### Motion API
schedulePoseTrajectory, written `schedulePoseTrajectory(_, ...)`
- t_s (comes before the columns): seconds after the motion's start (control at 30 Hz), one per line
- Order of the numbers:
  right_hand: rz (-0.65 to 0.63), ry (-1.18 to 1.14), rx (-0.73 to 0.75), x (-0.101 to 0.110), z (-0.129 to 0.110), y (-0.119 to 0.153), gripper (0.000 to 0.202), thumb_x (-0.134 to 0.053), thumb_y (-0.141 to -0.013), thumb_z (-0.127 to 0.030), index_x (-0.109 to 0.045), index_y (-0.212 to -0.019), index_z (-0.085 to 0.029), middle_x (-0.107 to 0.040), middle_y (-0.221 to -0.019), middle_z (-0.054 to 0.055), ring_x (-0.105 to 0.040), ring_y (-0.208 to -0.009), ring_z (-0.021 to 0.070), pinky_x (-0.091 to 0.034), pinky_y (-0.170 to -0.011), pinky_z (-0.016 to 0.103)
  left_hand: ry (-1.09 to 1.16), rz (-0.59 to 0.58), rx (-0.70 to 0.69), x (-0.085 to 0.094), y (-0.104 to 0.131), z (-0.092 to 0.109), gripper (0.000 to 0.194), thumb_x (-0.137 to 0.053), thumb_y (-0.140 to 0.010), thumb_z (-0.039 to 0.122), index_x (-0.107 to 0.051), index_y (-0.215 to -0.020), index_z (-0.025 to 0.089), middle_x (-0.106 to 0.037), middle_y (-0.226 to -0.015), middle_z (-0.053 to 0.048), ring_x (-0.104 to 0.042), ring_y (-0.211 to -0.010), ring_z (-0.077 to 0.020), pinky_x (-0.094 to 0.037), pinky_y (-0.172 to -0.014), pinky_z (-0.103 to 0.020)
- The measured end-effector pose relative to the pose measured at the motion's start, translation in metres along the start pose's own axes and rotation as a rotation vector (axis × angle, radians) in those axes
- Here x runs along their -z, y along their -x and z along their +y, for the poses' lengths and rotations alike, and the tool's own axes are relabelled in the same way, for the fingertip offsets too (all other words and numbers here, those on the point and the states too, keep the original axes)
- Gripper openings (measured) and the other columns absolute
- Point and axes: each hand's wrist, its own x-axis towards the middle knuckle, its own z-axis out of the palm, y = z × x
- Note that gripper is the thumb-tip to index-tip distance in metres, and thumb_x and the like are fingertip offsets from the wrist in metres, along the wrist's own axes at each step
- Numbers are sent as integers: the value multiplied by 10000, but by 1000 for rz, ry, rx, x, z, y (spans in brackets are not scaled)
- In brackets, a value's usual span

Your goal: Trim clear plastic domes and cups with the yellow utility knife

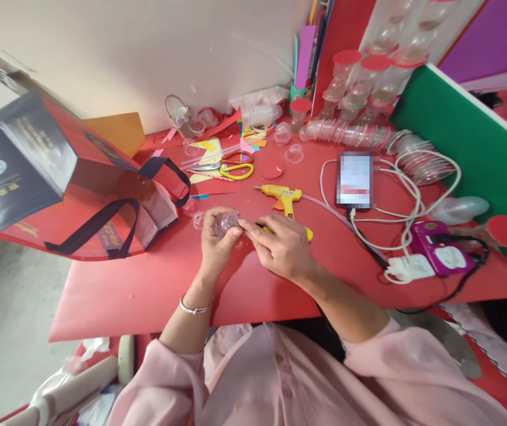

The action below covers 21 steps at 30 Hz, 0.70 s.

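Note:
My left hand is closed round a small clear plastic cup, held above the red table. The fingertips of my right hand are pressed together at the cup's right side; a yellow-handled tool shows partly behind this hand, and whether the hand grips it I cannot make out. Just beyond the hands lies a yellow glue gun with a clear stick trailing from its back. Scissors with yellow and red handles rest on paper scraps further back.
A large red and dark bag stands at the left. At the right are a phone, white cables, a purple power strip and a green partition. Stacked clear cups line the back.

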Motion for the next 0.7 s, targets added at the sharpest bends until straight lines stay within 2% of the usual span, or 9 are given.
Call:
schedulePoseTrajectory(0.27, 2, 17, -6, -2, 1, 2, 411, -577, -975, -239, -659, -1368, -327, -704, -959, 41, -605, -858, 177, -460, -817, 329, -62, 26, -36, 1, 0, -2, 446, -820, -787, 484, -593, -1091, 249, -635, -1061, -29, -571, -602, -60, -472, -480, -174)
schedulePoseTrajectory(0.7, -11, 6, -9, 0, 0, 1, 409, -568, -976, -234, -663, -1363, -327, -704, -965, 39, -603, -861, 177, -457, -806, 327, -12, 8, -9, -2, 0, -1, 464, -812, -785, 514, -590, -1094, 248, -631, -1060, -35, -573, -595, -67, -478, -476, -188)
